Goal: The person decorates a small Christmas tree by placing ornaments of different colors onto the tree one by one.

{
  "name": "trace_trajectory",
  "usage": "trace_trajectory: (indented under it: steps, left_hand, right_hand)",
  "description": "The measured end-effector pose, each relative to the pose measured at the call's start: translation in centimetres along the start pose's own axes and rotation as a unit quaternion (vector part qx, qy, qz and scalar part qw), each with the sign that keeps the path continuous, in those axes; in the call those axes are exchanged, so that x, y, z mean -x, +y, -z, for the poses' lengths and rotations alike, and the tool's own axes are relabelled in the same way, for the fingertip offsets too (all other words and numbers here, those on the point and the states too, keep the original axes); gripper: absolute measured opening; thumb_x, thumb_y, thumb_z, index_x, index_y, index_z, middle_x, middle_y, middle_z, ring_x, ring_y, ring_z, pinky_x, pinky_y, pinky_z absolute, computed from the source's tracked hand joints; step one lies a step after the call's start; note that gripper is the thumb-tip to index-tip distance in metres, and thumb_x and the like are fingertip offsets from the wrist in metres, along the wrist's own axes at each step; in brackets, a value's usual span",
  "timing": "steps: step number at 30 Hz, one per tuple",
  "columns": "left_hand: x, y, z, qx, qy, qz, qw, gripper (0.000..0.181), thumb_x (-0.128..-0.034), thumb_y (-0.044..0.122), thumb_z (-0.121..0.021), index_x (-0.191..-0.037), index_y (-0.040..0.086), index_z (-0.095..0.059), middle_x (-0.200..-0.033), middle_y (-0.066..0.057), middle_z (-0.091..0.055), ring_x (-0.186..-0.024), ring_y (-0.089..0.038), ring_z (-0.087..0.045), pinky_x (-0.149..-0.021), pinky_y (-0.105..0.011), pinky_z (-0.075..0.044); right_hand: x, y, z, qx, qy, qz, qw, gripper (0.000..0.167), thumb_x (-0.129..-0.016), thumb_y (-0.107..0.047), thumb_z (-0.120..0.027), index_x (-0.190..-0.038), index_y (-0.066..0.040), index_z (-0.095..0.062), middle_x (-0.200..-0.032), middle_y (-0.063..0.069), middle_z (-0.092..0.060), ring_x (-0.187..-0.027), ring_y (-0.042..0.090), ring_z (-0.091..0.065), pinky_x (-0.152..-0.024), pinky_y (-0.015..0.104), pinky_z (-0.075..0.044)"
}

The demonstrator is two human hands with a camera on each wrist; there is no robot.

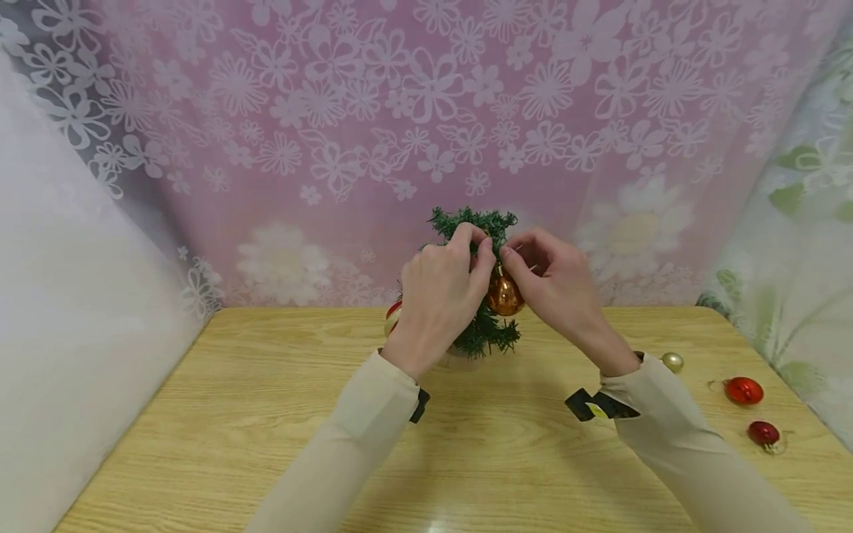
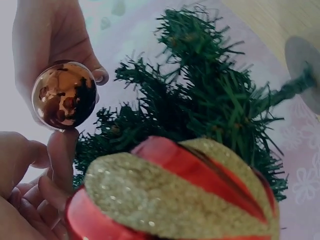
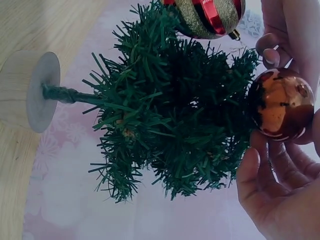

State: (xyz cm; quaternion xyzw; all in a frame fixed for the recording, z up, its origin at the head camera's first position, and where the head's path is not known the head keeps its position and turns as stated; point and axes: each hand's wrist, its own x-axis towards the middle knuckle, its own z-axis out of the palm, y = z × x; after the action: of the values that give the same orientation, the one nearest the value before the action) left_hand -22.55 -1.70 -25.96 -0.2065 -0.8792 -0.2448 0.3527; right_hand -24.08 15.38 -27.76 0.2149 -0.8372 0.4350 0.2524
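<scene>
A small green tabletop tree (image 1: 472,222) (image 2: 200,80) (image 3: 145,95) stands on a round base (image 2: 305,70) (image 3: 42,92). At its upper part hangs a shiny copper ball (image 1: 505,295) (image 2: 65,95) (image 3: 282,104). My left hand (image 1: 440,289) (image 3: 292,35), its index finger and thumb bent together, pinches at the ball's thin loop by the branch tips. From the other side my right hand (image 1: 566,289) (image 3: 285,195) pinches the loop just above the ball; the loop itself hardly shows. A red and gold striped ball (image 1: 393,317) (image 2: 170,195) (image 3: 212,15) hangs on the tree's left side.
To the right on the wooden table (image 1: 266,414) lie a small gold ball (image 1: 673,361), a red ornament (image 1: 743,390) and a dark red one (image 1: 763,432). A pink flowered cloth (image 1: 400,111) hangs behind the table.
</scene>
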Motion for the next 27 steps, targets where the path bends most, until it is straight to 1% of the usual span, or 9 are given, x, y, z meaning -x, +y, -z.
trace_trajectory:
  steps: [5,9,11,15,19,22,27]
  left_hand:
    - [-0.26,-0.02,-0.26,-0.031,-0.003,-0.001,0.9995,0.021,-0.1068,0.028,-0.052,-0.105,0.015,-0.069,-0.048,0.004,-0.04,-0.037,-0.011,-0.031,-0.04,-0.021,-0.016]
    - [0.02,-0.16,-0.53,-0.057,-0.004,-0.003,0.9983,0.02,-0.1065,0.028,-0.053,-0.103,0.017,-0.07,-0.048,0.004,-0.042,-0.037,-0.01,-0.032,-0.041,-0.022,-0.015]
    - [0.24,-0.24,-0.65,-0.072,-0.004,-0.006,0.9974,0.02,-0.1063,0.028,-0.053,-0.101,0.018,-0.07,-0.048,0.005,-0.043,-0.037,-0.01,-0.033,-0.041,-0.022,-0.015]
    - [0.55,-0.36,-0.73,-0.092,-0.008,-0.013,0.9956,0.02,-0.1057,0.028,-0.054,-0.097,0.019,-0.07,-0.049,0.006,-0.047,-0.036,-0.01,-0.036,-0.039,-0.022,-0.016]
    - [0.65,-0.55,-0.69,-0.085,-0.009,-0.02,0.9961,0.02,-0.1049,0.028,-0.056,-0.097,0.019,-0.072,-0.05,0.005,-0.051,-0.036,-0.009,-0.037,-0.038,-0.021,-0.018]
    - [0.58,-0.65,-0.59,-0.071,-0.004,-0.022,0.9973,0.019,-0.1042,0.027,-0.057,-0.098,0.019,-0.073,-0.051,0.005,-0.053,-0.036,-0.009,-0.037,-0.039,-0.021,-0.018]
    - [0.47,-0.74,-0.26,-0.056,0.011,-0.026,0.998,0.016,-0.1027,0.027,-0.059,-0.099,0.018,-0.071,-0.053,0.006,-0.056,-0.038,-0.009,-0.04,-0.039,-0.021,-0.021]
  right_hand:
    - [-0.33,0.59,-0.08,-0.007,-0.003,-0.021,0.9998,0.017,-0.104,-0.021,-0.06,-0.106,-0.006,-0.068,-0.081,0.01,-0.069,-0.06,0.013,-0.06,-0.054,0.025,-0.049]
    - [-0.22,0.84,-0.12,-0.008,-0.011,-0.027,0.9995,0.016,-0.104,-0.02,-0.06,-0.106,-0.006,-0.068,-0.08,0.01,-0.068,-0.06,0.013,-0.059,-0.054,0.025,-0.048]
    - [-0.11,0.91,-0.11,0.002,-0.021,-0.026,0.9994,0.015,-0.104,-0.019,-0.059,-0.106,-0.007,-0.068,-0.081,0.01,-0.068,-0.061,0.013,-0.059,-0.055,0.025,-0.048]
    - [0.15,1.02,-0.06,0.035,-0.047,-0.02,0.9981,0.014,-0.103,-0.019,-0.06,-0.106,-0.009,-0.069,-0.087,0.007,-0.072,-0.069,0.014,-0.064,-0.06,0.023,-0.052]
    - [0.39,0.91,-0.05,0.053,-0.067,-0.016,0.9962,0.016,-0.104,-0.021,-0.06,-0.107,-0.009,-0.07,-0.092,0.006,-0.074,-0.074,0.016,-0.068,-0.065,0.022,-0.055]
    - [0.43,0.81,0.01,0.044,-0.064,-0.012,0.9969,0.017,-0.104,-0.021,-0.06,-0.108,-0.009,-0.071,-0.093,0.008,-0.074,-0.076,0.015,-0.068,-0.066,0.02,-0.055]
    - [0.65,0.88,0.31,0.024,-0.056,-0.012,0.998,0.017,-0.103,-0.022,-0.061,-0.108,-0.009,-0.071,-0.095,0.008,-0.073,-0.081,0.006,-0.065,-0.068,0.017,-0.054]
